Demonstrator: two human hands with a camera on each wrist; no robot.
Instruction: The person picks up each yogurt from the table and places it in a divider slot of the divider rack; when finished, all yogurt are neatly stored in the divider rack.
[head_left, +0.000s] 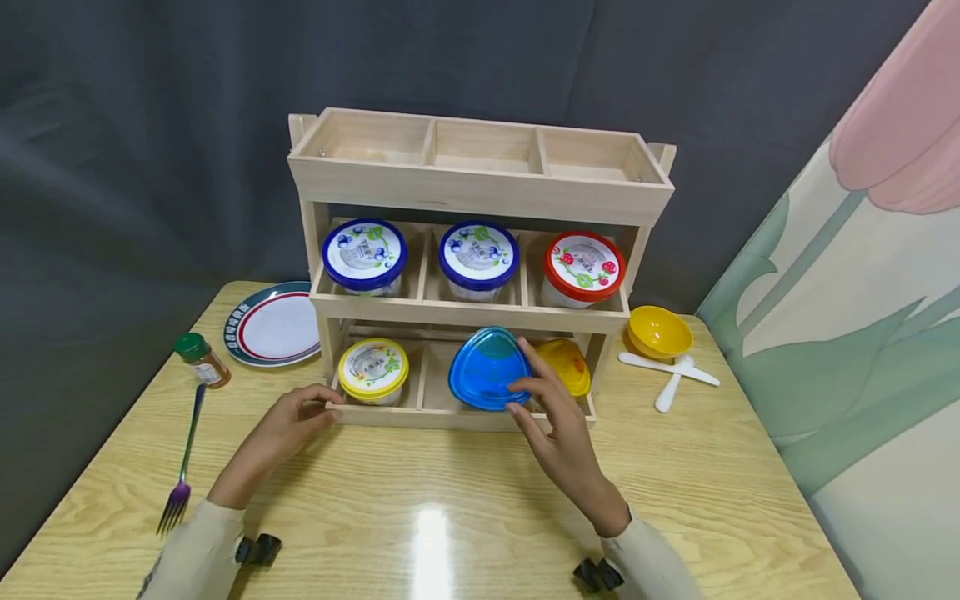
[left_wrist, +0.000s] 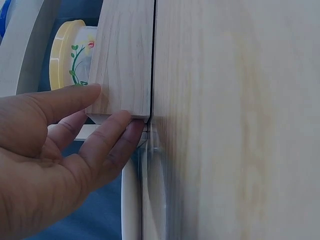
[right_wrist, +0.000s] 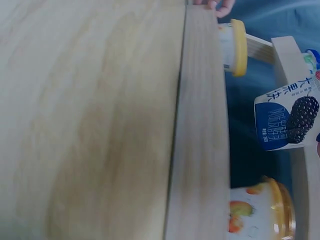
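My right hand point(head_left: 558, 425) grips the right edge of a tub with a translucent blue, rounded-triangular lid point(head_left: 487, 371). It is at the middle compartment of the wooden rack's bottom tier. In the right wrist view the tub point(right_wrist: 285, 117) looks tilted, with a blackberry picture on its white and blue side. With thumb and fingers, my left hand point(head_left: 288, 429) holds the left front corner of the wooden rack point(head_left: 457, 421); the left wrist view shows fingertips point(left_wrist: 122, 120) on the board's end. Beside the blue-lidded tub stands a yellow-lidded tub point(head_left: 564, 367), partly behind my right hand.
Another yellow-lidded tub point(head_left: 373, 369) sits at bottom left. Two blue-lidded tubs point(head_left: 365, 254) and a red-lidded one point(head_left: 585, 267) fill the middle tier. Left: a plate point(head_left: 277, 325), spice jar point(head_left: 202, 360), fork point(head_left: 183, 467). Right: a yellow bowl point(head_left: 660, 332), crossed white utensils point(head_left: 671, 383).
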